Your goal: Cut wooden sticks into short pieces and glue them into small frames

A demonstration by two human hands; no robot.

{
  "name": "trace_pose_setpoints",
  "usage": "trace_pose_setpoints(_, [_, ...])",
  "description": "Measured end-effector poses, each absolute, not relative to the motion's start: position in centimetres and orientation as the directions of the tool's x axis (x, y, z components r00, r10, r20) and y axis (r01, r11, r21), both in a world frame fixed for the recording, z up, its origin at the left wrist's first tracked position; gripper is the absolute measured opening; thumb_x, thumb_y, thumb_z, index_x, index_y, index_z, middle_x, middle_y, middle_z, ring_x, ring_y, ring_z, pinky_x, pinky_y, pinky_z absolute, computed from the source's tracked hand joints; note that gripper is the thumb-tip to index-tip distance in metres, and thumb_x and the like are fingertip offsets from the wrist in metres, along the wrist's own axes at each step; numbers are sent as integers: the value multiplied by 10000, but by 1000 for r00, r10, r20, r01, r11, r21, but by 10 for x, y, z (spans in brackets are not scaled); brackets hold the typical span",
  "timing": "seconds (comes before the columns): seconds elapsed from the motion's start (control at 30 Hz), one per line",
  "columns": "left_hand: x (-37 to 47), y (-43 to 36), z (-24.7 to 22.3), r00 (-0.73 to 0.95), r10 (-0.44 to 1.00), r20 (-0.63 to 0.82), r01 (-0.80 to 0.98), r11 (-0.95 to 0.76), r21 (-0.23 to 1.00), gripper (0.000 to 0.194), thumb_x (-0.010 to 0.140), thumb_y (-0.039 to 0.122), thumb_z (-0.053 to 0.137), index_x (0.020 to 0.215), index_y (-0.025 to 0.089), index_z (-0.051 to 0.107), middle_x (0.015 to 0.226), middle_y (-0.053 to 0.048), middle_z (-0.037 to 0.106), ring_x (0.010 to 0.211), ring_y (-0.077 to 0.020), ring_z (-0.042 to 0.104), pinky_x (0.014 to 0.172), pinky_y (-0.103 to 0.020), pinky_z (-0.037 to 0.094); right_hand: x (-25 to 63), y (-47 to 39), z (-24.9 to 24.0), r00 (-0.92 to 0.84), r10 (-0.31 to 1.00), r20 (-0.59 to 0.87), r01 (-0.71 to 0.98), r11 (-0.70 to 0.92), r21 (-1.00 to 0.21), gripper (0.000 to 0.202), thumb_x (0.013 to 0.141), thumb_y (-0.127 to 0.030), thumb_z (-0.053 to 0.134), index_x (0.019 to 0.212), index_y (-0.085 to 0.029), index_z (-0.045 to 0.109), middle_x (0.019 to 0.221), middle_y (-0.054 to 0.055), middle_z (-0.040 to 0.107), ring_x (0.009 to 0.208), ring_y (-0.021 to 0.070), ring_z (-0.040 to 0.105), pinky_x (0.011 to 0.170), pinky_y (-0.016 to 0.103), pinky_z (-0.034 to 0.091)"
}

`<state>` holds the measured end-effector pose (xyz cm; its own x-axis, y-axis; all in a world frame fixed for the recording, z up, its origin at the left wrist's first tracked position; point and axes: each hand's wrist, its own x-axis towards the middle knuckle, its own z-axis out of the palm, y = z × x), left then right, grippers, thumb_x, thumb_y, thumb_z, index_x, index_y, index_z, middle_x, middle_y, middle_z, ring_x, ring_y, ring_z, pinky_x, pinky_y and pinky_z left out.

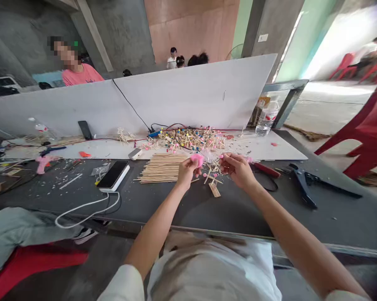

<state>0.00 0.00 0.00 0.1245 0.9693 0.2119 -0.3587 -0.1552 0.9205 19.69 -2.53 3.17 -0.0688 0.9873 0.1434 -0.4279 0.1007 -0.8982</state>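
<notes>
My left hand is closed on a pink lump that looks like soft clay. A little to its right, my right hand pinches a small pink piece between thumb and fingertip. The two hands are apart. Below and between them lies a small structure of wooden sticks joined with pink balls, with a flat bundle of short sticks at its near end. A row of long thin wooden sticks lies beside my left hand, partly hidden by it.
Behind my hands is a heap of short sticks with coloured balls, against a white partition. A phone on a white power bank lies left, its cable hanging over the edge. Dark-handled cutters and a water bottle are right.
</notes>
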Motion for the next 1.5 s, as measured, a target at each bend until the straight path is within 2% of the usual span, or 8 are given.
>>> trace_pose_setpoints(0.17, [1, 0, 4, 112, 970, 214, -345, -164, 924, 449, 692, 547, 792, 732, 130, 631, 610, -7, 606, 447, -96, 534, 394, -209, 339, 200, -23, 28, -51, 988, 143, -359, 116, -926, 268, 674, -391, 849, 770, -178, 719, 795, 44, 715, 596, 117, 615, 503, 221, 466])
trace_pose_setpoints(0.43, [1, -2, 7, 120, 971, 205, -355, -151, 923, 442, 689, 537, 798, 739, 130, 632, 615, -15, 619, 450, -102, 537, 400, -223, 341, 199, -25, 30, -70, 975, 211, -400, 166, -902, 303, 649, -299, 887, 870, -207, 702, 721, -16, 663, 565, 99, 590, 499, 219, 446])
trace_pose_setpoints(0.53, [1, -2, 7, 117, 971, 207, -359, -153, 921, 434, 694, 529, 797, 743, 130, 635, 616, -17, 619, 451, -103, 536, 399, -223, 341, 198, -24, 29, -74, 973, 219, -387, 175, -905, 314, 671, -325, 874, 913, -188, 729, 707, -13, 637, 572, 87, 561, 507, 215, 441])
trace_pose_setpoints(0.8, [1, -2, 6, 134, 967, 217, -356, -157, 921, 425, 710, 529, 789, 751, 133, 638, 619, -13, 615, 458, -102, 541, 404, -221, 352, 199, -23, 26, -96, 961, 260, -357, 211, -910, 273, 752, -427, 802, 809, -184, 691, 740, 10, 628, 592, 102, 570, 515, 227, 440])
trace_pose_setpoints(1.0, [1, -4, 7, 145, 963, 228, -327, -171, 930, 423, 723, 534, 777, 746, 136, 635, 620, -15, 622, 457, -109, 545, 400, -225, 358, 197, -22, 24, -64, 965, 256, -290, 227, -930, 335, 763, -474, 782, 908, -186, 691, 696, -4, 582, 600, 103, 547, 535, 230, 450])
trace_pose_setpoints(1.13, [2, -4, 6, 159, 957, 243, -305, -186, 934, 415, 736, 532, 767, 778, 138, 642, 642, -22, 645, 456, -121, 564, 401, -228, 365, 195, -22, 24, -85, 982, 169, -289, 138, -947, 346, 775, -512, 751, 850, -189, 653, 738, 10, 606, 584, 115, 564, 509, 241, 451])
trace_pose_setpoints(1.3, [3, -5, 7, 150, 956, 253, -311, -198, 930, 417, 731, 517, 777, 862, 138, 662, 687, -36, 676, 457, -132, 589, 403, -229, 366, 194, -23, 25, -177, 984, 30, -310, -27, -950, 366, 731, -497, 781, 834, -173, 645, 778, 33, 630, 572, 106, 543, 444, 210, 373])
trace_pose_setpoints(1.5, [3, -6, 7, 201, 945, 258, -309, -189, 932, 442, 728, 474, 789, 981, 129, 674, 768, -57, 707, 497, -149, 619, 411, -233, 395, 187, -29, 27, -226, 972, 59, -190, 15, -982, 396, 736, -527, 778, 721, -166, 616, 602, -10, 534, 462, 60, 378, 372, 199, 209])
